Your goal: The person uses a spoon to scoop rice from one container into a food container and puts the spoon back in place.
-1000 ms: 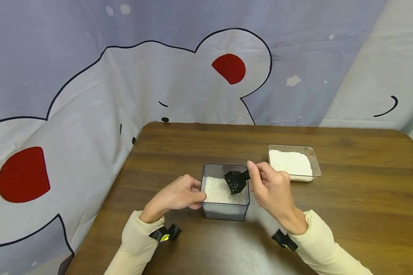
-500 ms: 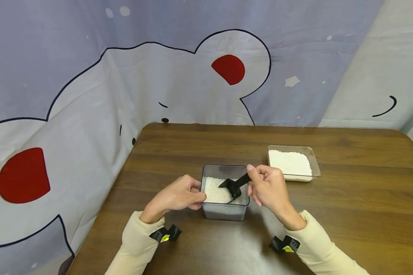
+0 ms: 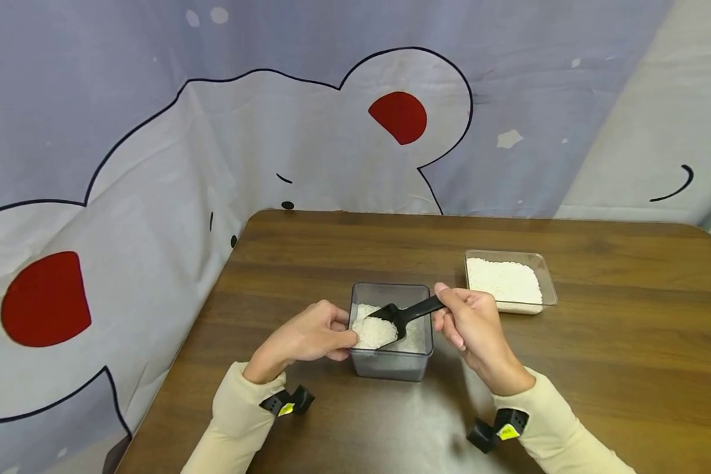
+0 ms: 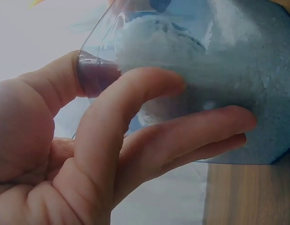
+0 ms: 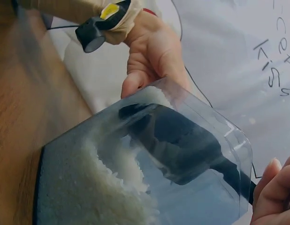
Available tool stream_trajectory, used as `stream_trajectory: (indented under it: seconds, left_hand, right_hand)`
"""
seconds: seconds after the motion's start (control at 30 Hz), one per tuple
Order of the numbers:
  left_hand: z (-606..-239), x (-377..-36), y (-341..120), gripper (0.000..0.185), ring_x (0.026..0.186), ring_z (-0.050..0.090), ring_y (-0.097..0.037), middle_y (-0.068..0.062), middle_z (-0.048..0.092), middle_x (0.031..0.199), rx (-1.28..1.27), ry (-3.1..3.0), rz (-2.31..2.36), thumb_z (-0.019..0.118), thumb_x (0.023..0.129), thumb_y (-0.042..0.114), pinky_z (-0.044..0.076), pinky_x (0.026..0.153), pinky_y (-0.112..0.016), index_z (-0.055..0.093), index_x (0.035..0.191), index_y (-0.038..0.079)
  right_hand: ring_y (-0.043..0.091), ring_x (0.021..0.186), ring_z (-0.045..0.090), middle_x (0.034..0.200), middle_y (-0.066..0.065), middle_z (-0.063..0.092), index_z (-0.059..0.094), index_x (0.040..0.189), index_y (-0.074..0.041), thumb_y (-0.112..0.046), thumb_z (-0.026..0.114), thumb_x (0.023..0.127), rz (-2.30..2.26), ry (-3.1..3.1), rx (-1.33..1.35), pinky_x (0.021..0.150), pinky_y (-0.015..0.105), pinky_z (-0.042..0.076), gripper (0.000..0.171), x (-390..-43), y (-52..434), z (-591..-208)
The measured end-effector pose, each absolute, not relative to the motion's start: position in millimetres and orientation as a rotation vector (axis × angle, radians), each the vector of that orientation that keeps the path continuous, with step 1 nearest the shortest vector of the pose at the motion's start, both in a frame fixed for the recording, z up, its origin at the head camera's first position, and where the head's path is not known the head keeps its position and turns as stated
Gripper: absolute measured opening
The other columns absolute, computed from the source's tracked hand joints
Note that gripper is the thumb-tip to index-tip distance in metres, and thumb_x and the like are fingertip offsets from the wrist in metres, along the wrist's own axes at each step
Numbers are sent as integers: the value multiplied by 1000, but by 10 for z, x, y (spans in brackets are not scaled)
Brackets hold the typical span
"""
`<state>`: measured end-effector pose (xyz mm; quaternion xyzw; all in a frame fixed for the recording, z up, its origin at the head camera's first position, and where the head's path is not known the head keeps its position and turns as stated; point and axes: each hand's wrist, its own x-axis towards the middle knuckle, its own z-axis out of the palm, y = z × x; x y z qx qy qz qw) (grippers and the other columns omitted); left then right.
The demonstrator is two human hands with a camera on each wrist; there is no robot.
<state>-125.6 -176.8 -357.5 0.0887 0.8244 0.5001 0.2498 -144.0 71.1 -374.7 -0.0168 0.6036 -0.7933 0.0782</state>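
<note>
In the head view, a square smoky-clear plastic container (image 3: 388, 366) of white rice (image 3: 417, 337) stands on the table. My left hand (image 3: 311, 336) pinches its left wall, thumb at the rim. Seen from the left wrist, the fingers (image 4: 182, 133) lie along the outside of the clear wall. My right hand (image 3: 476, 336) grips the handle of a black scoop (image 3: 417, 311) over the container's right side. The scoop's bowl is inside the container, tipped toward the left, with rice heaped in it. Through the wall in the right wrist view, the scoop (image 5: 182, 145) shows above the sloping rice (image 5: 88, 187).
Behind my right hand, a shallow clear tray (image 3: 550, 289) holds more white rice (image 3: 503, 280). The brown wooden table (image 3: 628, 329) runs back to a curtain (image 3: 308, 138) printed with cartoon bears. A small black camera is strapped to each wrist.
The scoop went down into the rice, moved left and came up filled, its bowl turned from steep to nearly level. My left hand kept its hold on the container.
</note>
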Motion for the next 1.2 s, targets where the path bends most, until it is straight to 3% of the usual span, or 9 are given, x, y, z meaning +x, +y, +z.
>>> stream_trajectory:
  seconds: [0.13, 0.3, 0.47, 0.77, 0.93, 1.03, 1.1, 1.2]
  left_hand:
    - [-3582, -1263, -1763, 11, 72, 66, -16, 1, 56, 55, 243, 2256, 1338, 55, 80, 8, 54, 71, -27, 62, 80, -2]
    - [-3590, -1274, -1761, 15, 61, 59, -7, 7, 36, 47, 253, 2273, 1314, 54, 79, 8, 50, 63, -22, 51, 65, 5]
    - [-3591, -1272, -1758, 26, 53, 50, -6, 8, 30, 46, 263, 2296, 1303, 54, 78, 8, 40, 53, -19, 36, 58, 11]
    - [-3593, -1268, -1758, 28, 59, 57, -6, 8, 29, 46, 247, 2296, 1302, 53, 78, 8, 44, 59, -19, 34, 58, 12]
    - [-3582, -1265, -1766, 25, 64, 63, -10, 8, 30, 45, 229, 2304, 1292, 54, 78, 8, 45, 59, -19, 38, 60, 11]
    - [-3577, -1260, -1769, 15, 70, 65, -13, 6, 35, 45, 225, 2292, 1301, 55, 79, 9, 49, 64, -21, 48, 65, 6]
    - [-3569, -1254, -1767, 10, 74, 66, -16, 3, 49, 50, 232, 2270, 1323, 56, 79, 8, 53, 70, -26, 57, 74, 0]
    - [-3563, -1247, -1768, 20, 79, 67, -18, -6, 65, 67, 237, 2238, 1353, 55, 80, 8, 54, 76, -32, 63, 91, -6]
  right_hand:
    - [3, 25, 31, 44, 1, 52, 55, 63, 1, -16, 52, 93, -2417, 1787, -38, 27, 17, 18, 34, -1443, 763, -3732]
    - [2, 25, 32, 43, 1, 53, 56, 63, 0, -16, 52, 93, -2464, 1770, -40, 25, 17, 18, 34, -1452, 830, -3701]
    - [1, 25, 32, 43, 0, 53, 56, 63, -2, -17, 53, 92, -2480, 1740, -22, 26, 16, 19, 33, -1451, 882, -3688]
    - [1, 25, 31, 42, 0, 52, 56, 60, -4, -19, 53, 92, -2486, 1622, 15, 27, 19, 13, 36, -1436, 951, -3691]
    - [0, 25, 34, 44, 0, 53, 57, 60, -4, -17, 51, 94, -2496, 1502, 14, 25, 14, 20, 36, -1441, 1000, -3679]
    - [-1, 26, 35, 46, 1, 54, 59, 63, -2, -14, 48, 95, -2535, 1380, -37, 25, 13, 21, 36, -1461, 1069, -3643]
    - [-1, 27, 35, 47, 2, 55, 60, 67, 0, -12, 46, 95, -2586, 1294, -81, 26, 13, 18, 34, -1478, 1142, -3599]
    - [0, 29, 33, 49, 5, 56, 59, 74, 3, -9, 44, 96, -2675, 1145, -145, 29, 12, 12, 30, -1510, 1280, -3511]
